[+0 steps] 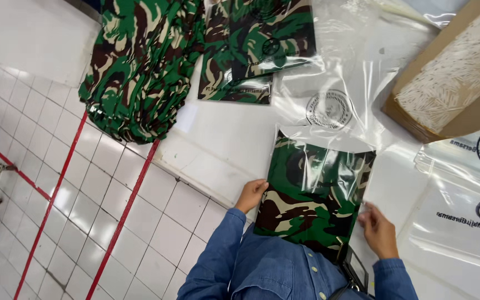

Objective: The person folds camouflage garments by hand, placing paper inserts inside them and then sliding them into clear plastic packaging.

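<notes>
bagged camouflage cloth (312, 194) between hands, lower edge hidden

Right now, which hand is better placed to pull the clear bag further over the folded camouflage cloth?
Probably the right hand: its fingertips sit at the edge of the clear plastic bag beside the folded camouflage cloth. The left hand grips the cloth's opposite edge, so it looks better suited to steadying.

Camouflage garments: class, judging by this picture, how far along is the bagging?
Done: one bagged packet lies on the table. In hand: left hand and right hand hold a folded garment partly in its clear bag. Left: a heap of loose garments, empty bags.
</notes>
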